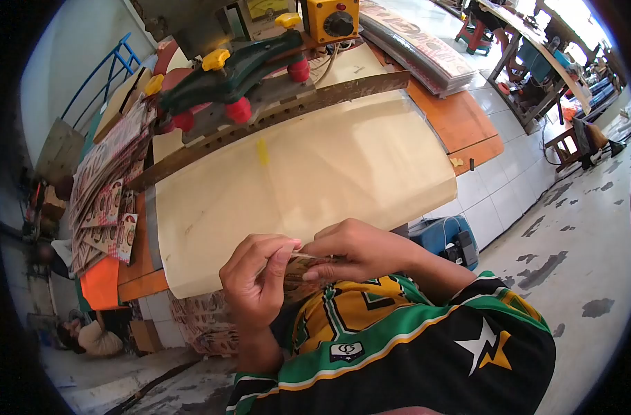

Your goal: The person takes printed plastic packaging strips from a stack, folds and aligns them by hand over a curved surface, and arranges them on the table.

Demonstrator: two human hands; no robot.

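Close to my body, at the near edge of the cream sheet [308, 166], both hands meet over a thin printed plastic piece [298, 268]. My left hand [255, 268] pinches its edge between thumb and fingers. On the other side, my right hand [353, 250] is closed on the same piece, thumb below and fingers curled above. Most of the piece is hidden by the hands; I cannot tell whether it is a bag or a single sheet. More printed plastic [203, 321] hangs or lies below the table edge by my left forearm.
Across the table's far side runs a metal bar [274, 124]. Behind it stands a machine with a dark green bracket [243, 72] and a yellow control box [331, 21]. Printed plastic stacks lie at left [108, 187] and far right [419, 48]. A person [99, 339] sits at lower left.
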